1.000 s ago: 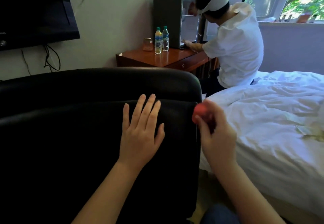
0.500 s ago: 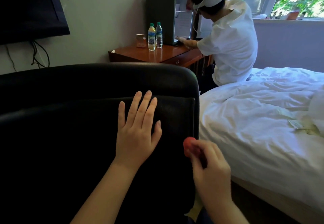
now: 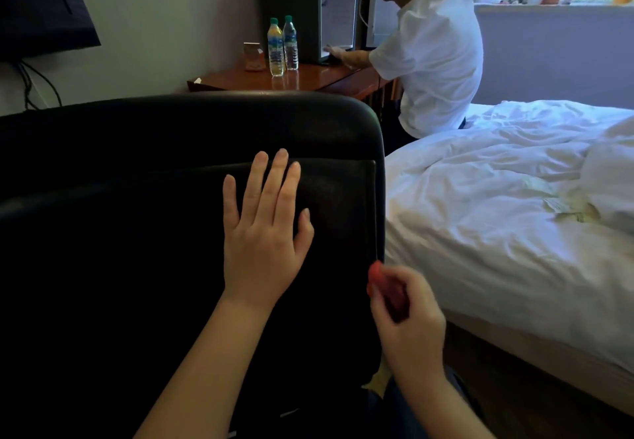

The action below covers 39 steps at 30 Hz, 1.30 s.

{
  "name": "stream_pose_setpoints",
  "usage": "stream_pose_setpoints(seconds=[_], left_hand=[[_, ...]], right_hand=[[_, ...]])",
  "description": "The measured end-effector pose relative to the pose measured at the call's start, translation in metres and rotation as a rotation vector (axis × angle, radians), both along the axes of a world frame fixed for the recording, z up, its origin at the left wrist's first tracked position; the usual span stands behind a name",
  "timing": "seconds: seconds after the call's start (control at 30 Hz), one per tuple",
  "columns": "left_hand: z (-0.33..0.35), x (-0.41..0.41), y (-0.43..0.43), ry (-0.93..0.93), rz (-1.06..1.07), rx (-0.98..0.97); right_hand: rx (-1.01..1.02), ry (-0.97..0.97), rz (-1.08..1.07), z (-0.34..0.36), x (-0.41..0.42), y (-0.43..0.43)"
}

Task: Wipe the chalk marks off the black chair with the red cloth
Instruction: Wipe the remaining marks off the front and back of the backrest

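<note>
The black chair [image 3: 171, 150] is braced, seemingly against wiping pressure, by the flat, straight-fingered left hand [image 3: 260, 232], while the red cloth [image 3: 377, 277] is gripped, bunched, in the right hand [image 3: 404, 318] at the left hand's four o'clock.

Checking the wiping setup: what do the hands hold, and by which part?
Right hand grips the bunched red cloth, its end protruding; left hand holds nothing.
</note>
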<state>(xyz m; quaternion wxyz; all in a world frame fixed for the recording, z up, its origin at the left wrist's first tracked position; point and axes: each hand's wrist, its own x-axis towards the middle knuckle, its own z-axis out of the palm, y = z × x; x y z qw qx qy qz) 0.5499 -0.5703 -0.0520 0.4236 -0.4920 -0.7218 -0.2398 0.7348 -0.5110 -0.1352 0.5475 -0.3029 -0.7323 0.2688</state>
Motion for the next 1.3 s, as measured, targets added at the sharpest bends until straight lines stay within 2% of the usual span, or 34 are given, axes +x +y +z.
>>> stream_pose_setpoints(seconds=[0.13, 0.27, 0.37, 0.43, 0.5, 0.6, 0.73, 0.8, 0.87, 0.93, 1.03, 1.1, 1.23, 1.3], left_hand=[[-0.007, 0.006, -0.003, -0.034, -0.011, 0.014], [-0.037, 0.021, -0.018, -0.058, -0.049, -0.008], [-0.061, 0.030, -0.028, -0.028, -0.064, -0.046], [-0.070, 0.031, -0.032, -0.023, -0.067, -0.052], [-0.079, 0.032, -0.034, -0.019, -0.060, -0.056], [-0.096, 0.036, -0.038, -0.019, -0.025, -0.075], [-0.112, 0.039, -0.044, -0.004, -0.021, -0.096], [-0.115, 0.041, -0.044, 0.001, -0.042, -0.098], [-0.116, 0.044, -0.041, 0.011, -0.054, -0.088], [-0.115, 0.045, -0.037, 0.017, -0.056, -0.074], [-0.118, 0.047, -0.034, 0.039, -0.072, -0.066], [-0.121, 0.049, -0.032, 0.051, -0.094, -0.059], [-0.121, 0.051, -0.024, 0.075, -0.115, -0.038], [-0.120, 0.052, -0.023, 0.064, -0.124, -0.042]], right_hand=[[-0.170, -0.077, 0.081, -0.039, 0.030, -0.012], [-0.065, 0.058, -0.011, 0.007, 0.019, 0.013], [0.028, 0.150, 0.030, 0.053, -0.002, 0.022], [0.067, 0.128, 0.043, 0.051, -0.012, 0.018], [0.072, 0.141, 0.001, 0.021, -0.012, 0.006], [-0.134, 0.191, -0.032, -0.044, 0.007, -0.026], [-0.554, 0.008, 0.027, -0.108, 0.042, -0.057], [-0.645, -0.001, 0.023, -0.109, 0.052, -0.057], [-0.563, 0.112, -0.006, -0.084, 0.050, -0.050], [-0.380, 0.213, -0.036, -0.054, 0.041, -0.040], [-0.211, 0.244, -0.071, -0.039, 0.031, -0.030], [-0.209, 0.256, -0.085, -0.055, 0.031, -0.036], [-0.428, 0.344, -0.188, -0.093, 0.035, -0.057], [-0.425, 0.300, -0.219, -0.104, 0.033, -0.062]])
